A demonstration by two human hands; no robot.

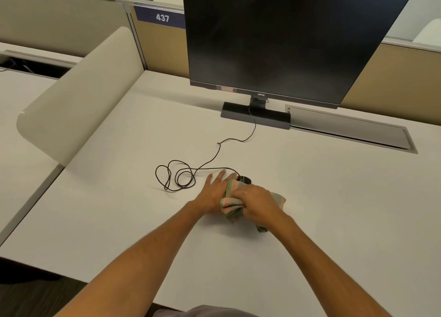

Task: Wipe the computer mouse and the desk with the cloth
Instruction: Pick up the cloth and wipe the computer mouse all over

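Note:
A black wired computer mouse lies near the middle of the white desk; only its far end shows past the cloth. A striped pink and green cloth is bunched over the mouse. My right hand grips the cloth and presses it down on the mouse. My left hand lies beside the mouse on the left, fingers stretched flat, its inner edge against the cloth. Whether it clasps the mouse is hidden.
The mouse's black cable loops on the desk to the left and runs back to a dark monitor on its stand. A cable tray lid sits at the back right. A beige divider borders the left.

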